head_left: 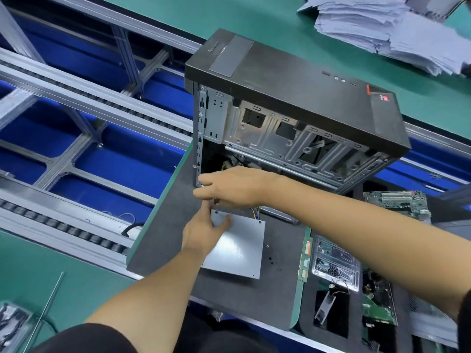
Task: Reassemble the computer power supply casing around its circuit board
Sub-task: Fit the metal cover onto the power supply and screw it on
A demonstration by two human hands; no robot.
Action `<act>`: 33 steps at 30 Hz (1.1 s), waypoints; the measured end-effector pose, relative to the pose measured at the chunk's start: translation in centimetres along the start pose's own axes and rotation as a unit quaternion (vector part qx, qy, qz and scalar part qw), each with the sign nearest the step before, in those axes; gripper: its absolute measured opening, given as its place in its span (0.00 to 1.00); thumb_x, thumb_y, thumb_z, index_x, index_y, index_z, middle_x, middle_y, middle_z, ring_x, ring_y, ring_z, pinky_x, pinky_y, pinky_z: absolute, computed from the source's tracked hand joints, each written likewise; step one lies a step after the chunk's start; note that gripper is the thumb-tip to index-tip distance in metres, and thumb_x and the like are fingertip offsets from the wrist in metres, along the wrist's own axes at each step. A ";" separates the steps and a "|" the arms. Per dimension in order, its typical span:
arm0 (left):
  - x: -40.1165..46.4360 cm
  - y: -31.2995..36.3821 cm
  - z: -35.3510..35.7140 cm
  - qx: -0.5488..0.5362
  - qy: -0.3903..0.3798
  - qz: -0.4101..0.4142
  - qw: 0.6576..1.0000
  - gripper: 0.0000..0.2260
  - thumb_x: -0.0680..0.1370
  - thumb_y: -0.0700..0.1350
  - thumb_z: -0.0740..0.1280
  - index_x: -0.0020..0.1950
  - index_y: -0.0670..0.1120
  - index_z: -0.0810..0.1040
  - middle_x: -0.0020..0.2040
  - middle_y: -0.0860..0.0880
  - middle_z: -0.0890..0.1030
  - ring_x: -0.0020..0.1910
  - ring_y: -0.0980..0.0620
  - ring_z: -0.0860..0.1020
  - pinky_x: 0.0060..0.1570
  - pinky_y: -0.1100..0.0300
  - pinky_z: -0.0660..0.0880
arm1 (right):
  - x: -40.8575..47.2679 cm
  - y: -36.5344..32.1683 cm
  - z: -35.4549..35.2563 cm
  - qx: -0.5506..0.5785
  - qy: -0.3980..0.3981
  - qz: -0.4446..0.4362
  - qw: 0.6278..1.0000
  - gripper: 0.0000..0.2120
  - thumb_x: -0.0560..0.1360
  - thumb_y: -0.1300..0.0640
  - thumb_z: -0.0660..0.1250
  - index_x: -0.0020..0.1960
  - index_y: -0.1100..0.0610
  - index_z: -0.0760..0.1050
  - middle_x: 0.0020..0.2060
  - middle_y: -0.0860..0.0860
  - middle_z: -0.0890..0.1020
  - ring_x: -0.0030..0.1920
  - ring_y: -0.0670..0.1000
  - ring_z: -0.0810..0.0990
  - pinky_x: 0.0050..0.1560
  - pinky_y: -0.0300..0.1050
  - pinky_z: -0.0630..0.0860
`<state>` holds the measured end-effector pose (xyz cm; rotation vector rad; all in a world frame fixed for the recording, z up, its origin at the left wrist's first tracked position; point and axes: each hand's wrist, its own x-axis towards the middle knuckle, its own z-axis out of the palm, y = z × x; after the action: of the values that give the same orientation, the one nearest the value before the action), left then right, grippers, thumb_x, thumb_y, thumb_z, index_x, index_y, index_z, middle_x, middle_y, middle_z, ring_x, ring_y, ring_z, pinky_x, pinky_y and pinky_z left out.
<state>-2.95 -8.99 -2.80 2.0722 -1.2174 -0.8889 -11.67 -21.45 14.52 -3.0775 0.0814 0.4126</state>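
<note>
The grey metal power supply casing (237,248) lies flat on a dark mat (163,240), its lid up, with coloured wires (254,211) leaving its far edge. My left hand (204,231) grips the casing's far left corner, thumb on the lid. My right hand (234,186) reaches across above that same corner with fingers curled; something small and dark shows under its fingers, and what it is I cannot make out. The circuit board inside is hidden.
An open black computer tower (293,110) stands just behind the hands. A clear tray of screws (334,263), memory sticks (305,253) and circuit boards (397,202) sit to the right. Loose screws (271,261) lie on the mat. A conveyor frame (76,123) runs along the left; stacked paper (395,29) lies far right.
</note>
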 end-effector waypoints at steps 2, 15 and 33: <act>0.0 0.0 0.1 0.011 0.016 0.009 1.000 0.21 0.71 0.70 0.63 0.60 0.68 0.62 0.36 0.61 0.77 0.33 0.59 0.76 0.30 0.59 0.70 | 0.3 0.2 -0.1 -0.055 0.008 -0.009 0.998 0.08 0.77 0.55 0.61 0.56 0.53 0.69 0.44 0.50 0.71 0.34 0.56 0.70 0.28 0.47 0.55; 0.2 -0.4 0.5 0.030 0.036 0.020 0.999 0.12 0.73 0.67 0.64 0.49 0.66 0.64 0.38 0.61 0.76 0.37 0.63 0.75 0.32 0.64 0.66 | 1.5 0.2 -0.9 -0.027 -0.018 -0.015 0.999 0.12 0.73 0.61 0.64 0.48 0.52 0.61 0.41 0.50 0.69 0.29 0.50 0.64 0.28 0.47 0.55; 0.2 -0.5 0.4 0.062 0.043 -0.003 0.997 0.15 0.73 0.71 0.58 0.43 0.61 0.67 0.34 0.58 0.76 0.35 0.61 0.74 0.33 0.64 0.63 | 1.8 -0.8 0.2 -0.091 0.003 0.037 0.995 0.10 0.77 0.50 0.62 0.48 0.51 0.61 0.34 0.50 0.72 0.30 0.55 0.68 0.27 0.45 0.54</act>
<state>-2.93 -8.98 -3.46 2.1890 -1.2484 -0.7344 -9.98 -20.76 13.93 -3.2641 0.1687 0.4376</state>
